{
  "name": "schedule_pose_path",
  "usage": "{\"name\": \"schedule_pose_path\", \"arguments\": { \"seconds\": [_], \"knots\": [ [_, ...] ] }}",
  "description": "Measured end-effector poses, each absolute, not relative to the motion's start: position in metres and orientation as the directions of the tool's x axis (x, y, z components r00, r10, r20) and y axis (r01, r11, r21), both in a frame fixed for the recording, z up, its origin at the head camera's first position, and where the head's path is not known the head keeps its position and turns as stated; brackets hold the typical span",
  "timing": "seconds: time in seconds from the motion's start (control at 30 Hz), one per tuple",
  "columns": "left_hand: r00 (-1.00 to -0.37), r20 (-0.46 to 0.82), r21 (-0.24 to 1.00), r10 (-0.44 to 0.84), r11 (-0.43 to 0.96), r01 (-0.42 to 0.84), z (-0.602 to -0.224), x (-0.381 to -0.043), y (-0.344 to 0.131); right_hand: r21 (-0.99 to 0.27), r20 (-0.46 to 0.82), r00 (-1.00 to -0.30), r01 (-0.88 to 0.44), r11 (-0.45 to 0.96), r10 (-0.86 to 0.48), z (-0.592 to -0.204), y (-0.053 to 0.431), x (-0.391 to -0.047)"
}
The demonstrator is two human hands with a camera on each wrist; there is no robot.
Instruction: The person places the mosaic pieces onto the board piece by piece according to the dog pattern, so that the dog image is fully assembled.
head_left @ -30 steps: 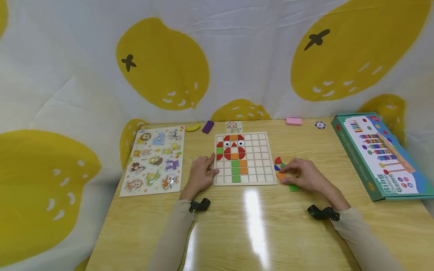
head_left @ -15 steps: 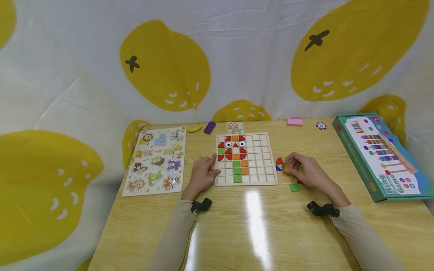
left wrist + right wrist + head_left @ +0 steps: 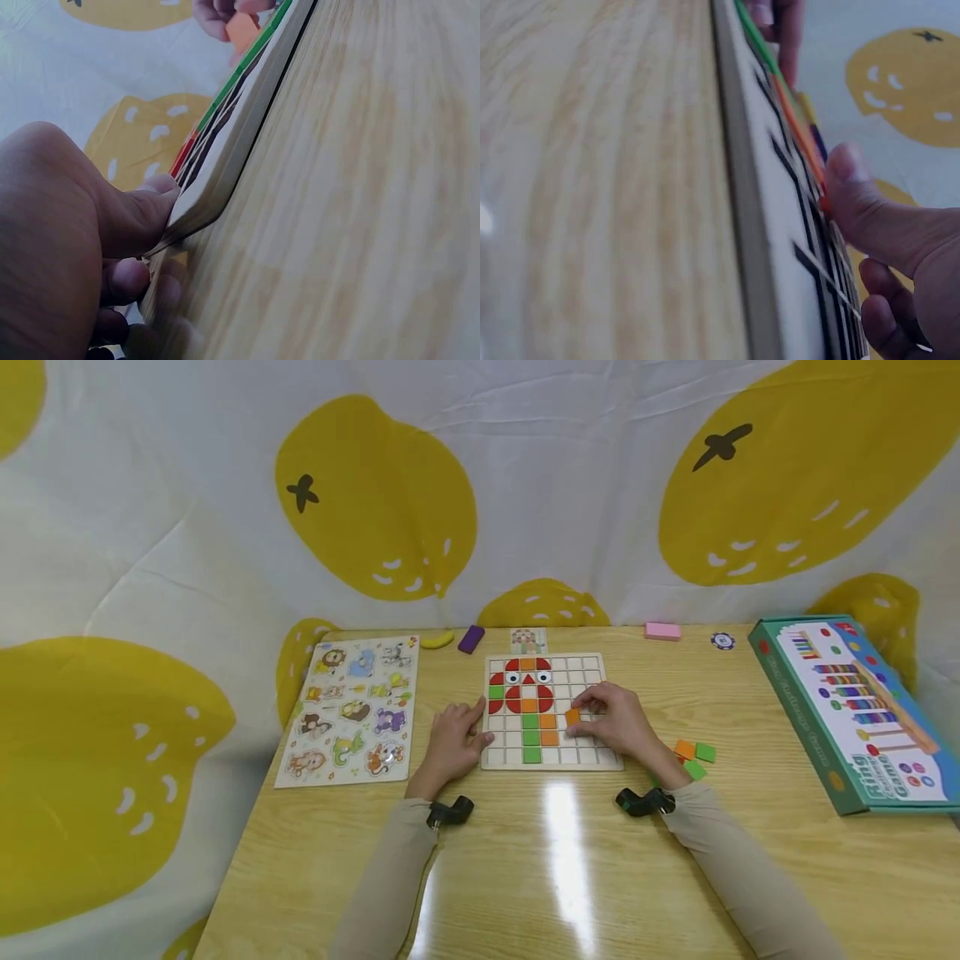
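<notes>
A wooden grid board [image 3: 588, 756] lies on the table, with red, green and orange pieces and two eye tiles [image 3: 513, 677] set in its left and middle cells. My left hand [image 3: 450, 742] rests against the board's left edge, thumb and index finger touching it. Over the right half of the board, my right hand [image 3: 617, 718] pinches an orange square tile [image 3: 572, 717] between thumb and fingers. The same tile [image 3: 242, 31] shows tilted in the left wrist view. Loose green [image 3: 705, 752] and orange [image 3: 684, 749] tiles lie beside the right forearm, which hides part of the pile.
A small picture card [image 3: 528, 641] lies behind the board. An animal puzzle [image 3: 341, 727] is at the left, a green game box [image 3: 855, 718] at the right. Along the back are a toy banana [image 3: 437, 640], purple block [image 3: 471, 639], pink block [image 3: 663, 631] and a round chip [image 3: 722, 641].
My right hand has moved left from the loose tiles to over the board, bringing the orange square tile. The left hand stays at the board's edge. The head view has shifted slightly.
</notes>
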State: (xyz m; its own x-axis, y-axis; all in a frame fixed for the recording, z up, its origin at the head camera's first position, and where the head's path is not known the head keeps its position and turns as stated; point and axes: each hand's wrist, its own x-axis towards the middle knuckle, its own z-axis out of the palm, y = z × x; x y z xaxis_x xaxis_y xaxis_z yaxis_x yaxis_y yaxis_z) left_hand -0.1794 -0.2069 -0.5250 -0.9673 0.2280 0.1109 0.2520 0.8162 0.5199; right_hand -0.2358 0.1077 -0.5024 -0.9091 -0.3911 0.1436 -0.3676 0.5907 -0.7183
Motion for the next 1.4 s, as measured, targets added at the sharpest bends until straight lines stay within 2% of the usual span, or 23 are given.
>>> {"name": "schedule_pose_path", "arguments": {
  "seconds": [0.2, 0.63, 0.83, 1.07, 1.23, 1.4],
  "knots": [
    [-0.967, 0.113, 0.523, 0.227, 0.814, 0.252, -0.522, -0.18, -0.205, -0.664, 0.155, -0.895, -0.408, 0.626, -0.419, -0.504, 0.103, -0.235],
    [-0.969, 0.106, 0.518, 0.225, 0.819, 0.246, -0.524, -0.18, -0.205, -0.705, 0.162, -0.888, -0.409, 0.58, -0.43, -0.502, 0.103, -0.232],
    [-0.969, 0.104, 0.515, 0.224, 0.821, 0.246, -0.526, -0.18, -0.205, -0.667, 0.104, -0.917, -0.352, 0.657, -0.386, -0.479, 0.158, -0.227],
    [-0.974, 0.099, 0.523, 0.206, 0.822, 0.227, -0.526, -0.178, -0.209, -0.504, -0.04, -0.937, -0.282, 0.816, -0.348, -0.461, 0.235, -0.208],
    [-0.973, 0.108, 0.522, 0.202, 0.822, 0.229, -0.526, -0.178, -0.21, -0.48, -0.111, -0.927, -0.266, 0.836, -0.359, -0.469, 0.247, -0.2],
    [-0.971, 0.112, 0.533, 0.211, 0.812, 0.238, -0.527, -0.179, -0.206, -0.512, -0.107, -0.93, -0.253, 0.821, -0.353, -0.474, 0.248, -0.199]
  ]
}}
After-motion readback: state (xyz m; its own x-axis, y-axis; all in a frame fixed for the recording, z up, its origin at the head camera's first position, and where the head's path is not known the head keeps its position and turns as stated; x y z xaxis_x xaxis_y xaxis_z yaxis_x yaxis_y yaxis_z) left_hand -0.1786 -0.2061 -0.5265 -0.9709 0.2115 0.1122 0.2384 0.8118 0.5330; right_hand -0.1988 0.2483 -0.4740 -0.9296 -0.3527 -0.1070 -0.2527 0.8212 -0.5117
